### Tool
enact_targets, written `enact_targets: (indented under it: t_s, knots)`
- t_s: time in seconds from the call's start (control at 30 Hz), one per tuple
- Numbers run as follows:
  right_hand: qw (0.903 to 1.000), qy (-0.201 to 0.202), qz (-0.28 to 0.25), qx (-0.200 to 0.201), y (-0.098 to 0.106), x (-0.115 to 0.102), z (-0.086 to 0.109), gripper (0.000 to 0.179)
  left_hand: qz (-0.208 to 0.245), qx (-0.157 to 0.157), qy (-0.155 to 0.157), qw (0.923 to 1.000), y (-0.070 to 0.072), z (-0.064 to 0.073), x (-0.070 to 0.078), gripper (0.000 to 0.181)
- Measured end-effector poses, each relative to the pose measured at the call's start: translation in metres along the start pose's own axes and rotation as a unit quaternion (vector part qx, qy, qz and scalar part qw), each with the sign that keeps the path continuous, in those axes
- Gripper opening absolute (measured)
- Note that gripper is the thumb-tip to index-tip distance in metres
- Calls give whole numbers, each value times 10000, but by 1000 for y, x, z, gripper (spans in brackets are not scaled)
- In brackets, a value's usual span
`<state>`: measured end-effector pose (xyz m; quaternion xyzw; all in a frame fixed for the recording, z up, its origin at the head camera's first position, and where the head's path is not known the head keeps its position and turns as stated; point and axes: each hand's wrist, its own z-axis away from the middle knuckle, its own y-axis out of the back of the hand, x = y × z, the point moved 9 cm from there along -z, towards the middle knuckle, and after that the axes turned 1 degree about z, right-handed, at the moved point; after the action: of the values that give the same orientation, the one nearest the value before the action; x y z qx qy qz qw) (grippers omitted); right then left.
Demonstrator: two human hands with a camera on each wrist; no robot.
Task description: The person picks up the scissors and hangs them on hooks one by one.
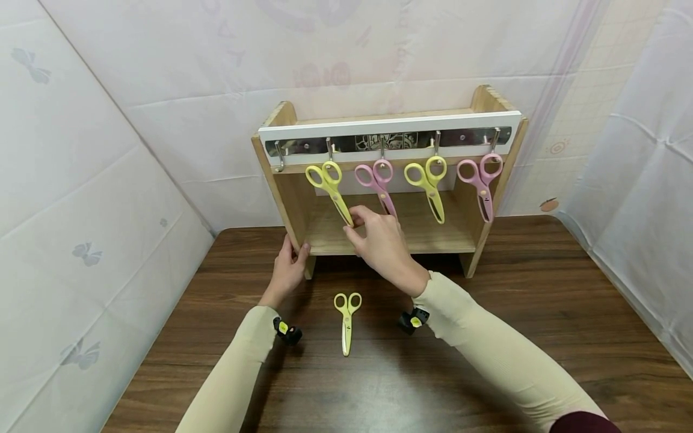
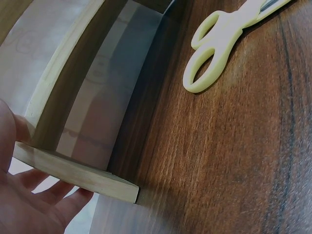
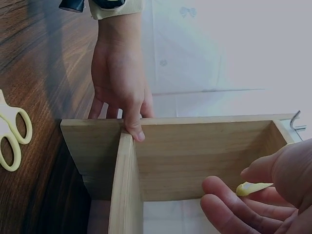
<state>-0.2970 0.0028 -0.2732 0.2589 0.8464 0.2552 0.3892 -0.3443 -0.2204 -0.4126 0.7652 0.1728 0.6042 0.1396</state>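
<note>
My left hand [image 1: 289, 270] grips the lower left side of a wooden shelf [image 1: 303, 207], thumb in front and fingers behind the side panel. From the second hook hang yellow scissors [image 1: 331, 187], blades down. My right hand [image 1: 383, 243] is at their blade tip; in the right wrist view the tip [image 3: 246, 188] shows between the thumb and the spread, loosely bent fingers. Other yellow scissors [image 1: 347, 325] lie on the table in front of the shelf, handles toward it; their handles [image 2: 207, 63] also show in the left wrist view.
Pink scissors [image 1: 377, 183], more yellow scissors [image 1: 429, 186] and another pink pair [image 1: 480, 183] hang to the right on the metal hook rail [image 1: 341, 143]. The leftmost hook [image 1: 279, 157] bears nothing. Patterned white cloth [image 1: 178, 108] surrounds the brown wooden table [image 1: 541, 288].
</note>
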Motion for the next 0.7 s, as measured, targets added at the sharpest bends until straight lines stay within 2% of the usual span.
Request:
enact_targets:
  t_s: [0.17,0.43,0.57,0.7]
  knots:
    - [9998,95,149,14,-1,0,6,30,18,19,-43,10000,0,-1,-1,51]
    - [9997,10,209,-131,-1,5,25,36,68,40,-28,10000,0,-2,-2,49]
    - [9982,-96,435,-392,-8,11,39,37,31,42,-29,10000,0,-1,-1,48]
    - [9932,-236,783,-828,-22,18,54,38,18,51,-40,10000,1,0,-1,47]
